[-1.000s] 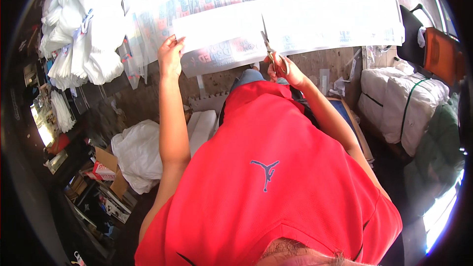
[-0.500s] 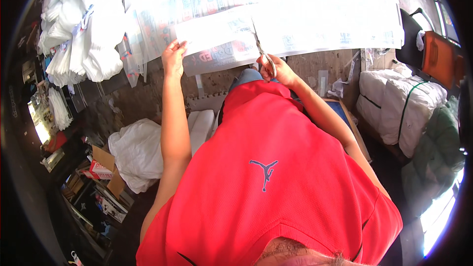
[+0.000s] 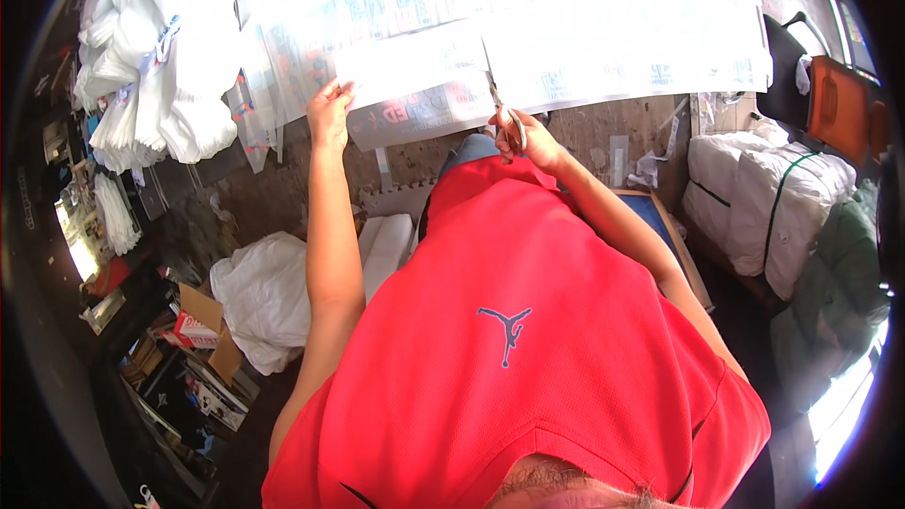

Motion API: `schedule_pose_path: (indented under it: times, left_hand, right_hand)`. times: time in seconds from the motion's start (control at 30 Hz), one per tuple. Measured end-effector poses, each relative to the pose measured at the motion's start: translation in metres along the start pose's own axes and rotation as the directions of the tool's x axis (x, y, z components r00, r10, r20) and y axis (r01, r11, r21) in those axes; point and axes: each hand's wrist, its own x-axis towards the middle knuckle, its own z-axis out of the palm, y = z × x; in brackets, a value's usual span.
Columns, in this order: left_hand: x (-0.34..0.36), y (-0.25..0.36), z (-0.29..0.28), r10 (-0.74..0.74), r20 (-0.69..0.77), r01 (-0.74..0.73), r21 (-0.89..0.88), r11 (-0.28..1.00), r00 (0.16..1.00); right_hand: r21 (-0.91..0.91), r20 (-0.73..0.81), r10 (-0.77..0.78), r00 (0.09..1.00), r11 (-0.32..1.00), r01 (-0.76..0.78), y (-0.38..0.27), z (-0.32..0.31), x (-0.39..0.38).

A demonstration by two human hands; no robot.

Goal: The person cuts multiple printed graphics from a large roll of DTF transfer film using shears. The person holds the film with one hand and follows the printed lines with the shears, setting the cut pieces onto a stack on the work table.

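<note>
A wide, translucent printed sheet (image 3: 603,47), much of it washed out by bright light, spreads over the work surface in front of me. My right hand (image 3: 535,143) is closed round the handles of a pair of scissors (image 3: 496,94). Their blades point away from me and lie at a slit in the sheet. Left of the slit is a partly cut strip (image 3: 424,111) with faint blue and red print. My left hand (image 3: 330,115) pinches this strip by its left edge between thumb and fingers.
White plastic bags (image 3: 193,113) hang in bunches at the left. Below them are a white sack (image 3: 269,287) and an open cardboard box (image 3: 200,306). To the right stand strapped white bundles (image 3: 787,198), an orange-backed chair (image 3: 837,108) and a blue framed panel (image 3: 650,217).
The scissors have drawn slightly toward me, and my right hand has come down a little with them. The strip in my left hand has shifted slightly left.
</note>
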Motion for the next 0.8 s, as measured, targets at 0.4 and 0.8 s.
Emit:
schedule_pose_path:
  times: [0.4, 0.8]
  left_hand:
    - [0.002, 0.0, 0.0, -0.035, -0.025, 0.036, 0.007, 0.999, 0.999]
    - [-0.025, -0.012, 0.042, 0.54, -0.092, -0.268, 0.791, 0.55, 0.836]
  right_hand:
    - [-0.067, 0.026, 0.002, 1.0, 0.998, 0.0, -0.001, -0.007, 0.003]
    - [-0.167, -0.066, -0.027, 0.997, 0.986, 0.016, -0.002, 0.0, -0.001]
